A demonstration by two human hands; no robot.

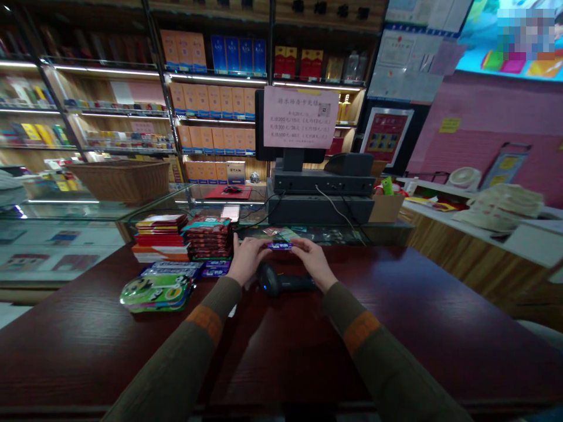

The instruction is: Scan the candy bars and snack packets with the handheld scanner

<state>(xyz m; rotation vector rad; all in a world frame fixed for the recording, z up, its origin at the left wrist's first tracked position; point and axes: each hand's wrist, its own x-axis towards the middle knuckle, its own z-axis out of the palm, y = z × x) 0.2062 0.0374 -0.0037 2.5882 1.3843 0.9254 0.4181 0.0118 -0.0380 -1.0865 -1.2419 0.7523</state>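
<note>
Between my two hands is a small purple wrapped bar (pixel 280 247), held level by its two ends. My left hand (pixel 247 258) pinches the left end, and my right hand (pixel 313 259) pinches the right end. Just below the bar, a black barcode scanner (pixel 281 283) with a small blue light lies on the dark wooden table (pixel 281 357). Left of my left hand are more purple packs (pixel 215 268), lying flat. Behind those stand a stack of dark red-brown packets (pixel 209 237) and a stack of red and orange packs (pixel 160 239).
A green panda-patterned package (pixel 157 292) lies at the table's left. Beyond the table stands a cash register (pixel 321 196) with a paper sign (pixel 301 117) on its screen. A wicker basket (pixel 123 180) sits on the glass counter at left. Shelves of boxes (pixel 211 101) line the back.
</note>
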